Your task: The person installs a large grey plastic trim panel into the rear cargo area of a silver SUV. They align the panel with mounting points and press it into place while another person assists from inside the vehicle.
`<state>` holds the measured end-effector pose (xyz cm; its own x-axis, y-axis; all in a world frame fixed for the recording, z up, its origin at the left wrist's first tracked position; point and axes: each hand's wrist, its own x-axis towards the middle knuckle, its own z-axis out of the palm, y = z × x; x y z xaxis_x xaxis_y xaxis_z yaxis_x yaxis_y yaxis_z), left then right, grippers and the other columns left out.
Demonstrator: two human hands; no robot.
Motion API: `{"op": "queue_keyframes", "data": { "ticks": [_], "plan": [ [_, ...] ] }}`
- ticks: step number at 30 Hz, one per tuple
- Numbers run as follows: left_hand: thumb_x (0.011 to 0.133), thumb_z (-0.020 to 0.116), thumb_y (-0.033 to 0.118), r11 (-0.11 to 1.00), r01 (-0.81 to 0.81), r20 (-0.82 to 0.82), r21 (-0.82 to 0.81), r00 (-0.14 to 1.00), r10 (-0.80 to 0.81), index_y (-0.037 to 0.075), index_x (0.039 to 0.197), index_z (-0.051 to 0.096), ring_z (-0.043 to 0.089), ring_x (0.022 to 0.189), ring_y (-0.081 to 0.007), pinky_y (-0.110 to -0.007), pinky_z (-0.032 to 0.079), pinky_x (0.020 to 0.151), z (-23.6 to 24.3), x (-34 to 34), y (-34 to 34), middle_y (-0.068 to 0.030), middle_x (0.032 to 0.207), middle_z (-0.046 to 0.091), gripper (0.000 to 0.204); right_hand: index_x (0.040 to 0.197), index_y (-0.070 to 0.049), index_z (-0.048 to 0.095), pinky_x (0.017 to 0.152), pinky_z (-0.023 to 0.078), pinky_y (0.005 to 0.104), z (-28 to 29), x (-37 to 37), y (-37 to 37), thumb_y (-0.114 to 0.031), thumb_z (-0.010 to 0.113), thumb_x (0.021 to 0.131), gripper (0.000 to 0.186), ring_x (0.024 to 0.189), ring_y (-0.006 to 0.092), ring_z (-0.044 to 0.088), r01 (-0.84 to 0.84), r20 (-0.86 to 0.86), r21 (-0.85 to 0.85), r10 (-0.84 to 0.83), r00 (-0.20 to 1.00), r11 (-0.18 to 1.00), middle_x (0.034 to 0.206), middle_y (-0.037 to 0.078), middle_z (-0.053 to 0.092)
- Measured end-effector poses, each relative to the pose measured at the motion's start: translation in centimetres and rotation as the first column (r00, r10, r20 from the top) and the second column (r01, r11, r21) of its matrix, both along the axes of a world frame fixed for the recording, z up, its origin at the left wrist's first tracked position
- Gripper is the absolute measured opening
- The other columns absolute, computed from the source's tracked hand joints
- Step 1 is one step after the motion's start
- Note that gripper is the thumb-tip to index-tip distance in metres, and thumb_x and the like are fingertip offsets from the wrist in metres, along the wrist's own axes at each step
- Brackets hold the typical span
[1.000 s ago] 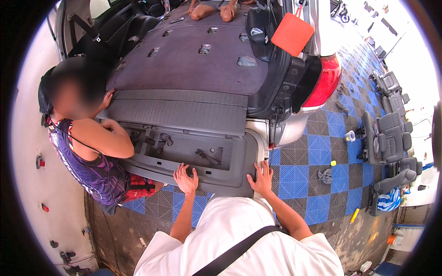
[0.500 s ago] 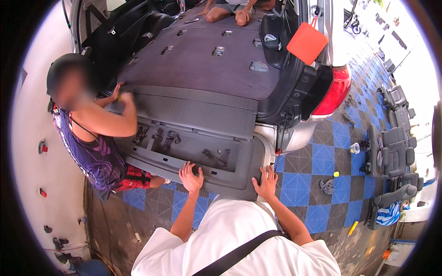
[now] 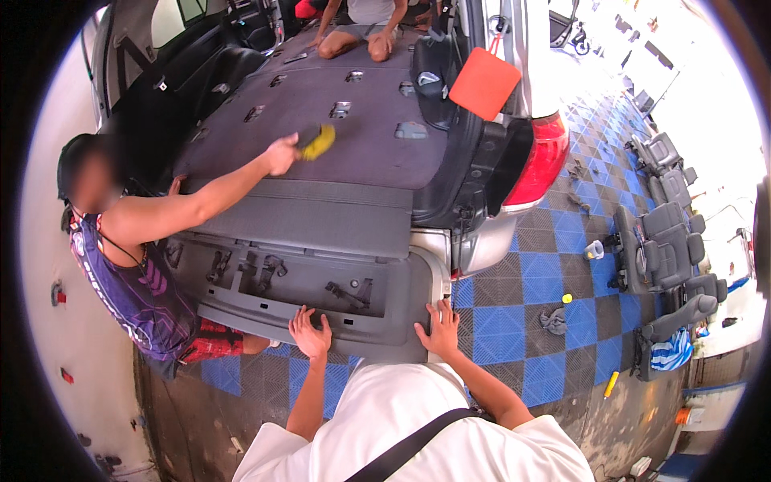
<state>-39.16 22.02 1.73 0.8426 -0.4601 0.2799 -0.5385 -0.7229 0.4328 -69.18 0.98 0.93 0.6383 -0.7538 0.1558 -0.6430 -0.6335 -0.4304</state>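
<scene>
My left hand [image 3: 310,332] lies with spread fingers on the front edge of a grey plastic trunk panel [image 3: 241,289] at the rear of a car. My right hand [image 3: 439,328] rests open on the same panel's right corner, beside the silver bumper. Neither hand grips anything. Several dark brackets [image 3: 271,271] sit in the panel's long recess. Behind it lies a ribbed grey cover strip [image 3: 321,213], then the dark carpeted cargo floor [image 3: 305,104]. To the left, a co-worker's hand [image 3: 281,154] holds a curved yellow tool [image 3: 318,143], blurred, above the carpet.
Another person kneels [image 3: 361,40] far inside the car. An orange-red square pad [image 3: 485,83] hangs near the red tail light [image 3: 540,161]. Removed car seats [image 3: 660,237] stand on the blue and black floor tiles at right, with a grey rag [image 3: 553,321] and a white cup [image 3: 593,250].
The co-worker's arm has stretched out rightward over the carpet, bringing the yellow tool into sight. My hands stay on the panel, while the whole view has shifted somewhat.
</scene>
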Motion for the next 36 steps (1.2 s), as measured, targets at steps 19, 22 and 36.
{"op": "queue_keyframes", "data": {
  "ticks": [19,22,36],
  "plan": [
    [0.09,0.075,0.026,1.0,0.011,0.019,-0.025,1.0,-0.011,0.007,0.117,0.07,0.059,0.137,-0.0361,-0.055,0.035,0.124,0.5,-0.2,-0.1,-0.0159,0.139,0.07,0.034,0.152,-0.012,0.054,0.114,0.031,0.0741,-0.2,-0.2,-0.1,-0.054,0.071,0.094,0.073,0.155,0.0459,0.033,-0.008,-0.012,0.023,0.008,1.0,1.0,0.156,0.027,0.046],
    [0.089,0.076,0.026,1.0,0.01,0.051,-0.019,0.999,-0.009,0.006,0.117,0.071,0.059,0.136,-0.0366,-0.055,0.036,0.122,0.2,-0.1,0.1,-0.0165,0.139,0.07,0.035,0.152,-0.012,0.053,0.116,0.03,0.0722,-0.1,-0.4,0.0,-0.055,0.071,0.095,0.073,0.156,0.0445,0.032,-0.016,-0.043,0.035,0.018,0.999,0.999,0.157,0.027,0.044],
    [0.101,0.069,0.048,0.988,0.098,0.159,0.122,0.98,-0.117,0.004,0.127,0.069,0.062,0.131,-0.0368,-0.051,0.042,0.115,-1.5,1.2,0.6,-0.0167,0.14,0.069,0.051,0.153,-0.015,0.053,0.113,0.034,0.0762,0.1,-0.6,0.2,-0.057,0.065,0.098,0.07,0.157,0.0431,0.034,0.028,0.061,0.059,-0.032,0.998,0.998,0.159,0.025,0.045]
  ]
}}
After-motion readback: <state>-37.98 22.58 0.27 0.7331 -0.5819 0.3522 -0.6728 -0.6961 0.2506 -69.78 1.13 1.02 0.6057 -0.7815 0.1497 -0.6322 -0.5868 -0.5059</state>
